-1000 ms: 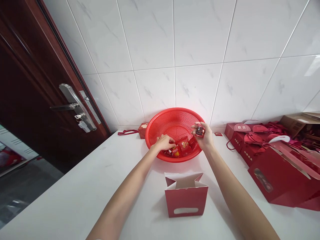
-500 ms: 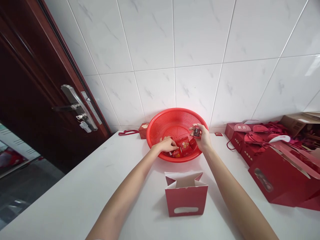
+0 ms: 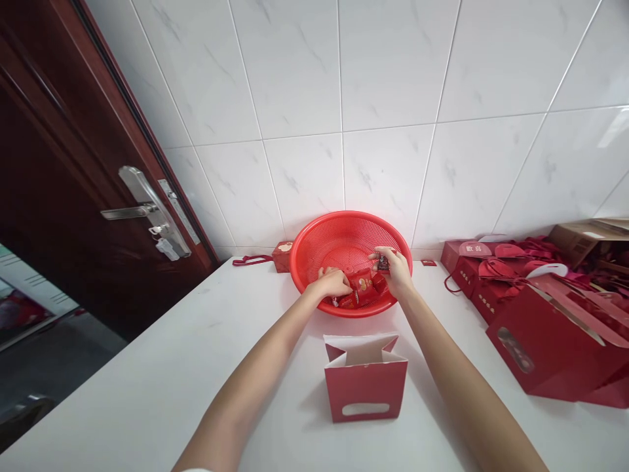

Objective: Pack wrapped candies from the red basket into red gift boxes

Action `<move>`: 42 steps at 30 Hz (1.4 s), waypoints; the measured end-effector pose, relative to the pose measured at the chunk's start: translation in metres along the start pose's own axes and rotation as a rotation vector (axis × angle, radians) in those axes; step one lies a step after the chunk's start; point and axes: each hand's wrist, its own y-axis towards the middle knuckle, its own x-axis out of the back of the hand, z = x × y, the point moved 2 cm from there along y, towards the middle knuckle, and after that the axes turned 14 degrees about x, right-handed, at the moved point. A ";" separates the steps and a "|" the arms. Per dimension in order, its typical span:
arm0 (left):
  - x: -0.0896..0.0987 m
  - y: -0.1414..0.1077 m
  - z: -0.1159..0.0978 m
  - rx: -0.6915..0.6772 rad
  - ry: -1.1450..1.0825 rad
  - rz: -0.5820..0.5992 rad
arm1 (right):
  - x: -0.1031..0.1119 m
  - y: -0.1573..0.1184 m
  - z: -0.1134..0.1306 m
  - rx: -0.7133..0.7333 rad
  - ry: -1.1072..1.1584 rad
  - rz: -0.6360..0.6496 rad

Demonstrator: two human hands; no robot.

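A red plastic colander stands against the wall with several red wrapped packets in its bottom. Over these packets my left hand reaches into the colander, fingers bent and pressed down; whatever they pinch is hidden. My right hand is at the colander's right side, closed on a small dark-wrapped candy. In front of the colander an open red gift box stands upright, white inside, with an oval window in its front.
Several red gift boxes with ribbons crowd the right of the white table, beside a brown carton. A small red box with a ribbon sits left of the colander. A flat red packet lies near the wall. A dark door is at left.
My left hand has shifted slightly right among the packets. My right hand has turned and moved a little left over the colander, still holding the candy.
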 end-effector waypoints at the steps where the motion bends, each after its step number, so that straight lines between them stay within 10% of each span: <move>1: -0.001 0.000 0.000 0.000 -0.005 -0.009 | 0.000 0.000 0.000 -0.002 -0.005 0.003; 18: -0.006 0.004 0.000 0.002 -0.156 -0.021 | -0.003 -0.005 0.000 -0.015 -0.069 0.055; 31: -0.021 0.005 0.011 -0.035 -0.720 -0.428 | -0.001 -0.010 -0.029 -0.020 -0.100 0.125; 42: -0.009 -0.002 0.011 -0.187 -1.021 -0.361 | -0.009 -0.009 -0.028 -0.043 -0.067 0.216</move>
